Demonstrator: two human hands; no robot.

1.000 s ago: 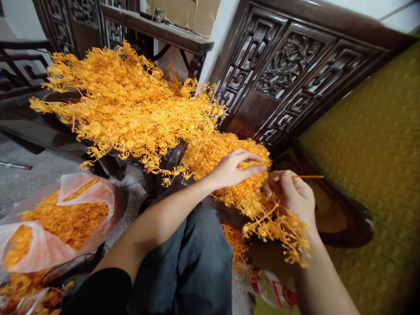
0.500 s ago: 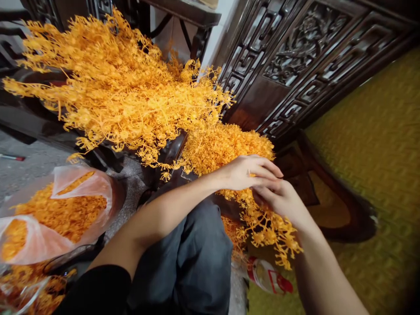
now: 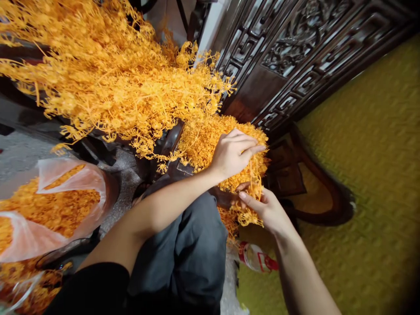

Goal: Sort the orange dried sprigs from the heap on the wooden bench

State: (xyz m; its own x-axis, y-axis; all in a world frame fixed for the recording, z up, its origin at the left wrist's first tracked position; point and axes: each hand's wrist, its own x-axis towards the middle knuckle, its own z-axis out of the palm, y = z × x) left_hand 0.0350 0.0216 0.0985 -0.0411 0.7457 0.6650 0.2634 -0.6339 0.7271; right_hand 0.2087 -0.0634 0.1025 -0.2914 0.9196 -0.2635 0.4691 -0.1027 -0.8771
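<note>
My left hand [image 3: 234, 153] is closed in a pinch at the upper end of an orange plastic flower sprig [image 3: 255, 173], just over a mound of small orange pieces [image 3: 200, 142]. Below it, my right hand [image 3: 267, 208] is closed around the sprig's lower part, thumb toward me. The stem runs upright between the two hands, and more orange branches hang under the right fingers. A big heap of long, branching orange sprigs [image 3: 105, 83] lies beyond, to the left of the mound.
An open plastic bag [image 3: 62, 168] full of orange pieces stands on the floor at left. A clear bottle with red cap and label [image 3: 256, 257] lies by my knee. Carved dark wood furniture [image 3: 243, 109] rises behind, beside a textured yellow-green surface [image 3: 357, 205].
My hands, together before, have separated: the left rose to the upper end of the sprig, the right shifted left and slightly down. The view has shifted a little.
</note>
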